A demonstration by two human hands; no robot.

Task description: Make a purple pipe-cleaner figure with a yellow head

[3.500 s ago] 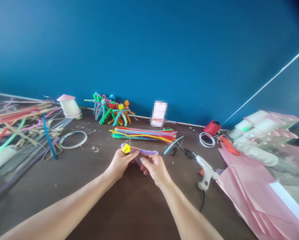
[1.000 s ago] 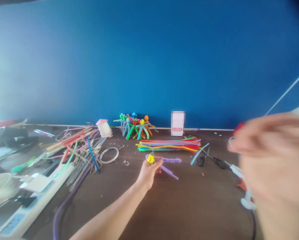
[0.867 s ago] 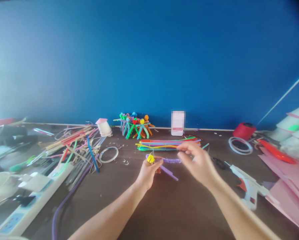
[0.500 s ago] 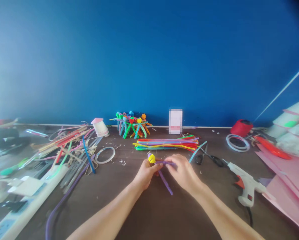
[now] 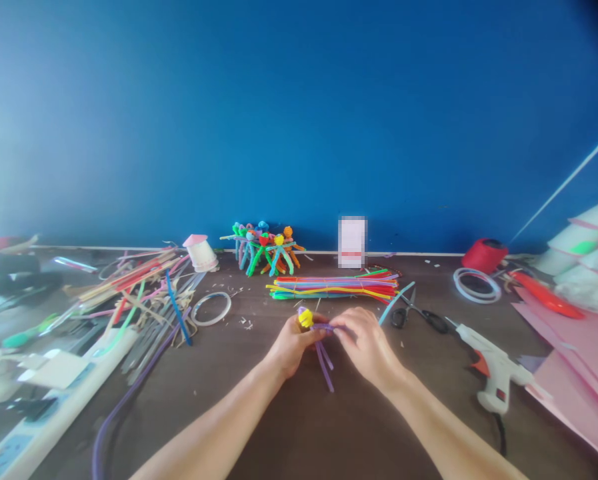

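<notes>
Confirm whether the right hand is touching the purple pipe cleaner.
Touching: the head view shows the fingers of the right hand pinching the purple pipe cleaner near its top, with no gap.

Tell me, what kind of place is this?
This looks like a craft table, maybe in a workshop or art room. A bundle of pipe cleaners, a hot glue gun and scissors lie on it, and little pipe cleaner figures are grouped by the wall.
</notes>
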